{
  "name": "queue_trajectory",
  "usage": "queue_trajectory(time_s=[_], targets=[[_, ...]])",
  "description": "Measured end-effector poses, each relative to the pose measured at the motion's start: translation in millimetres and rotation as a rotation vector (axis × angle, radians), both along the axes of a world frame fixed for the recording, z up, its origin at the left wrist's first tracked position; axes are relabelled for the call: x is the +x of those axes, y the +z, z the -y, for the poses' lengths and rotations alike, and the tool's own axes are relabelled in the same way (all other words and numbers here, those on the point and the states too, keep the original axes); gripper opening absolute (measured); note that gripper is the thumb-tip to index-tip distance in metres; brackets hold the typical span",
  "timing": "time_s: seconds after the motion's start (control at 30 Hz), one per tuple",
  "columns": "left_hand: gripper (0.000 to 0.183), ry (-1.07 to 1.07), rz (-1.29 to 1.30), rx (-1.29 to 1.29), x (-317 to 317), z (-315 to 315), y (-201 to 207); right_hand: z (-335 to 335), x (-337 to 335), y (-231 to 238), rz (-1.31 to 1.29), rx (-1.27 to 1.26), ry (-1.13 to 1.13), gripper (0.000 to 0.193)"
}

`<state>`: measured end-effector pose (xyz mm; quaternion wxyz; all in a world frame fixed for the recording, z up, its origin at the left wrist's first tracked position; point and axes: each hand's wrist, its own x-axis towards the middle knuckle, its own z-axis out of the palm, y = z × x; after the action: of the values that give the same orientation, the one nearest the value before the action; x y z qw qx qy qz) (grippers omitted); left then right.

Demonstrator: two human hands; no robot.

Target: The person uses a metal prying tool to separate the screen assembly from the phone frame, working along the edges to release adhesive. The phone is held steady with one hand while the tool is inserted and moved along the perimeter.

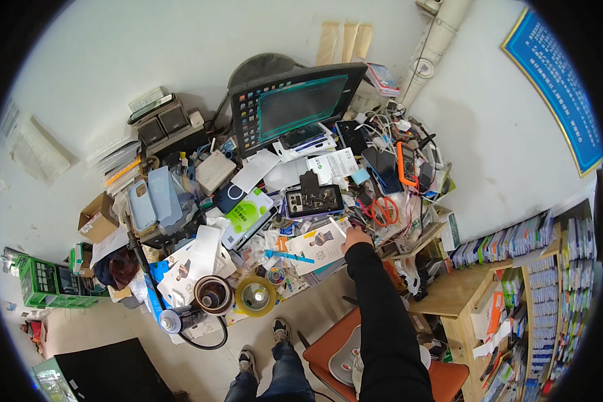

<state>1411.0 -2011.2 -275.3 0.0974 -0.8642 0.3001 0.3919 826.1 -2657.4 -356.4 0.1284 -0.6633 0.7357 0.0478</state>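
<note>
My right hand reaches over the front right of a cluttered desk, its black sleeve coming up from the lower edge. The fingers are closed on a thin white stick, too small to tell its kind. Under and beside the hand lies a pale printed box with a picture of a person. A blue strip rests across that box's left end. Just beyond sits a dark tray of small parts. Red-handled scissors lie to the hand's right. My left hand is out of view.
A monitor stands at the back. An orange multimeter lies among cables at right. Tape rolls sit at the front edge, near a blue-handled tool. An orange chair and wooden shelves stand at lower right.
</note>
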Motion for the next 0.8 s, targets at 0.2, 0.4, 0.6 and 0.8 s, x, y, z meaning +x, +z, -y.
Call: queue_trajectory(time_s=[0.2, 0.4, 0.6, 0.8], targets=[[0.031, -0.063, -0.311, -0.267, 48, 55, -38, -144, 25, 36, 0.634, -0.113, -0.399, 0.030], [0.032, -0.498, -0.676, -0.647, -19, 201, 59, -433, 123, 161, 1.744, -0.197, -0.631, 0.011], [0.047, -1.292, -1.218, -0.745, -201, 212, 200, -613, 149, 305, 1.464, -0.270, -0.597, 0.014], [0.025, -1.576, -1.452, -0.464, -318, 100, 235, -746, 114, 327, 1.285, -0.463, -0.512, 0.017]])
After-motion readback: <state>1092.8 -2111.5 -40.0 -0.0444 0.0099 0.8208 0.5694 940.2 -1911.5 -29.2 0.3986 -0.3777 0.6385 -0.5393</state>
